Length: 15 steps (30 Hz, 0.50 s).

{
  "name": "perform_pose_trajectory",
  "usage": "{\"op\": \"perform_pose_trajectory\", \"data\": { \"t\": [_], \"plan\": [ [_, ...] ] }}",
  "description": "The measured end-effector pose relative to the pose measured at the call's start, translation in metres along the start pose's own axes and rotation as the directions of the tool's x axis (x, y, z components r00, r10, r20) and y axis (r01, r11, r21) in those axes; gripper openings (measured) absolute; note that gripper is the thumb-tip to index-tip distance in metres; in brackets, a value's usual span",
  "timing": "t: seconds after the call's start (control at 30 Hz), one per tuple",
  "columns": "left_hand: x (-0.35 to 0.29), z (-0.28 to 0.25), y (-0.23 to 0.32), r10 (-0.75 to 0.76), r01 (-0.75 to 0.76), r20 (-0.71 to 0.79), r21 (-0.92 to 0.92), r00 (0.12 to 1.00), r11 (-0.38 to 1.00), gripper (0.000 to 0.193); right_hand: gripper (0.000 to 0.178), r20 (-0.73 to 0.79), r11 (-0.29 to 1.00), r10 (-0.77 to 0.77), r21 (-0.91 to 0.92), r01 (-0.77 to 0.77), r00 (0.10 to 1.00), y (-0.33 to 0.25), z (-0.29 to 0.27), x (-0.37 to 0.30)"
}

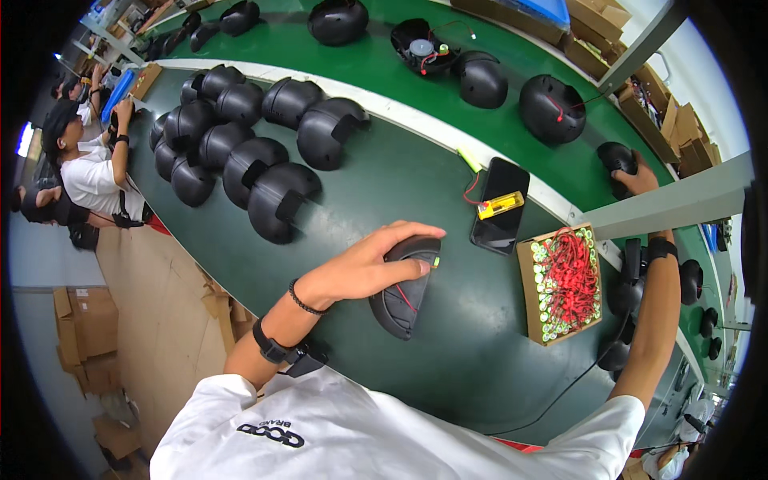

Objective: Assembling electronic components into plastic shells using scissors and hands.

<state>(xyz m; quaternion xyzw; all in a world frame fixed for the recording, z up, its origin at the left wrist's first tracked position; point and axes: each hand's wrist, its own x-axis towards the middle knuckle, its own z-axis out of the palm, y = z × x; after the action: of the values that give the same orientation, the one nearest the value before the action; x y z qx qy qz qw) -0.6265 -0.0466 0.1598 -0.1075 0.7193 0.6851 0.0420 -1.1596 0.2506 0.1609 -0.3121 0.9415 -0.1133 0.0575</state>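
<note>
My left hand (364, 268) is closed over a black half-dome plastic shell (404, 300) at the table's middle. A red wire and a small green-and-white part show on the shell near my thumb. Stretched out to the far right, my right hand (638, 178) grips another black rounded shell (614, 160) on the green belt; its fingers are partly hidden. Between the two hands lie a black phone (488, 232) with a yellow battery pack (499, 206) on it, and a green cylindrical cell (470, 160) wired in red.
A cardboard box (526, 292) of green cells and red wires stands at the right. Several black shells (240, 152) cluster at the left. More shells (552, 108) sit on the green belt (280, 36) beyond a white rail. A metal post (672, 196) crosses near my right arm. People (92, 160) work at far left.
</note>
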Motion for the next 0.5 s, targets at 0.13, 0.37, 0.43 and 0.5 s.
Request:
{"op": "perform_pose_trajectory", "data": {
  "t": [0.13,0.37,0.43,0.5],
  "plan": [
    [0.001,-0.001,0.003,-0.060,0.063,0.046,-0.077,0.997,0.995,0.050,0.080,-0.263,0.960,0.051,-0.253,-0.120,0.963,0.003,-0.028,-0.016],
    [0.001,-0.002,-0.004,0.001,0.006,0.035,-0.212,0.999,0.977,0.047,0.053,-0.657,0.947,0.235,0.320,-0.017,0.716,0.079,-0.144,-0.221],
    [0.000,-0.002,-0.002,-0.012,0.023,0.057,-0.198,0.998,0.980,0.047,0.063,-0.722,0.951,0.153,0.293,0.099,0.674,-0.017,-0.126,-0.314],
    [0.004,-0.003,-0.002,-0.018,0.036,0.097,-0.180,0.995,0.983,0.047,0.061,-0.332,0.334,0.437,0.923,0.192,0.836,-0.111,-0.086,-0.365]
  ]
}}
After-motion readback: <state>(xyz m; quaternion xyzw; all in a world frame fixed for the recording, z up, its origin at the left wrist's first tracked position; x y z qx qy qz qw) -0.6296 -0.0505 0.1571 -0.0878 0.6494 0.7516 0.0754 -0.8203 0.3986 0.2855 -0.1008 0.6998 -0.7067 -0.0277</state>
